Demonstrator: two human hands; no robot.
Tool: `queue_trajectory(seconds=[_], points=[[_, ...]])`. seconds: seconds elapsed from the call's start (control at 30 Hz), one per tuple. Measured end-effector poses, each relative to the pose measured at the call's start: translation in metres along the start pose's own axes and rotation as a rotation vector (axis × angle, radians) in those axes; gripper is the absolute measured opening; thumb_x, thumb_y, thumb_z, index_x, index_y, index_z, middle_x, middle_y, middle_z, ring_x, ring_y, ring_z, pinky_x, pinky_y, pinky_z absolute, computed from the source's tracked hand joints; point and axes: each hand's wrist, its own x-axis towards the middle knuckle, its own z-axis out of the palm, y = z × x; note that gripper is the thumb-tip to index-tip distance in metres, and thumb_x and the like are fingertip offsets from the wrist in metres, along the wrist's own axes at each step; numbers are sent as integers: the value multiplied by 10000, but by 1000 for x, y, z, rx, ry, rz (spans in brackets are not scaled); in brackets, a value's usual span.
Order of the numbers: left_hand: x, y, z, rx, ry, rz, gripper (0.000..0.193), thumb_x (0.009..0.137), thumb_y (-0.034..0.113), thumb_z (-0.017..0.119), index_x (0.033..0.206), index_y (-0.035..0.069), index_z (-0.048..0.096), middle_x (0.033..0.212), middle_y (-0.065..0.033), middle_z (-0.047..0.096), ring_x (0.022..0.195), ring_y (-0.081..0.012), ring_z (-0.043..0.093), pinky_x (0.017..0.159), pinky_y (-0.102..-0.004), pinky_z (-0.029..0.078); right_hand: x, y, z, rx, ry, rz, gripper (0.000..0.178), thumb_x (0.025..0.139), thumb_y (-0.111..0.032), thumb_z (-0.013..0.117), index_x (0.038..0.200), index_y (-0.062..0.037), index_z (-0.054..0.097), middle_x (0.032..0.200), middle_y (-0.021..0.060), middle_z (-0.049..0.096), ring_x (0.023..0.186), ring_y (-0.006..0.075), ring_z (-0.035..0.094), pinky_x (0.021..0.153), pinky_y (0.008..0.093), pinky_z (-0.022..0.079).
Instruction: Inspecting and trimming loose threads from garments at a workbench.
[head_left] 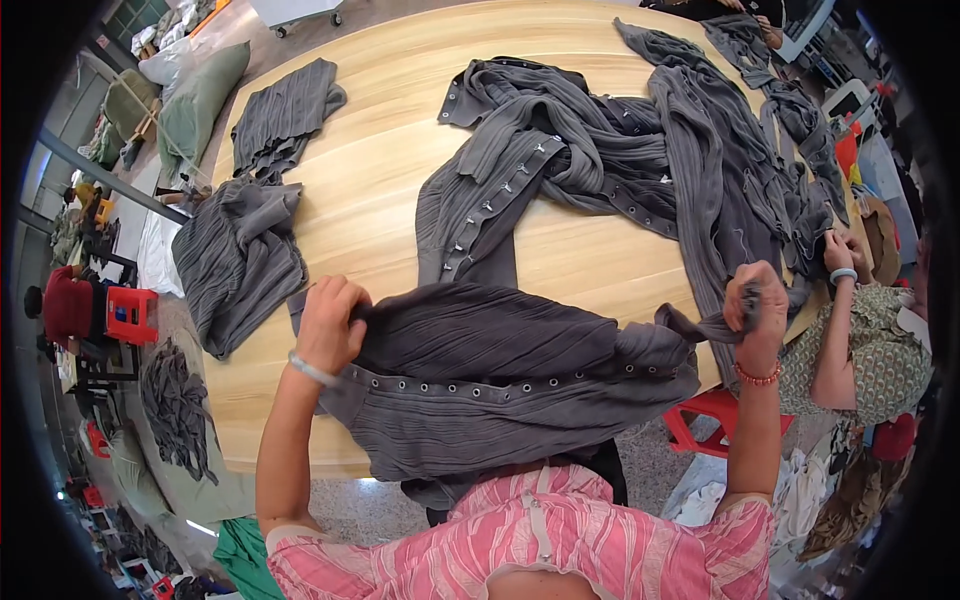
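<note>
A dark grey ribbed garment (520, 420) is stretched between my two hands at the table's near edge, with a row of round metal eyelets along its band. My left hand (335, 318) is closed on its left end. At the other end my right hand (757, 312) is closed round a bunched, narrow part of the same garment. Just beyond lies another grey ribbed garment (470, 195) with metal hooks along its edge, partly covered by the held one.
Folded grey pieces (285, 115) and a crumpled one (245, 250) lie at the left of the wooden table (370, 190). A long grey heap (715, 165) covers the right side, where a co-worker's hand (842, 250) touches cloth. Red stools (132, 315) and sacks (205, 105) stand around.
</note>
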Motion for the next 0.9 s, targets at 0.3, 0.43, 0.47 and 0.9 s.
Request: queue_trajectory(seconds=[0.3,0.43,0.47,0.9], points=[[-42,65,-19,146,154,342,213,643,47,676,827,91,578,880,-57,577,846,-235,596,831,-414,409,26,7,145,-648,-615,-378,508,775,-223,761,1232,-79,592,1204,141,595,1111,332,555,982,421,441],[-47,69,-26,237,300,383,210,697,46,650,903,81,631,829,-59,569,796,-235,585,801,-417,404,18,23,260,-428,-799,-593,475,741,-216,779,1159,-90,590,1166,116,578,1144,305,545,957,427,445],[-49,67,-25,238,330,380,223,698,44,648,919,76,631,819,-63,565,782,-241,580,799,-422,405,17,31,281,-414,-797,-602,390,746,-206,771,1065,-80,584,1097,112,577,1067,305,557,896,426,457],[-42,33,-9,164,533,159,293,580,-63,611,854,26,556,759,-130,554,698,-337,525,687,-417,402,33,31,264,-358,-871,-234,374,815,-217,700,1080,-77,475,834,159,620,809,376,637,672,439,482]])
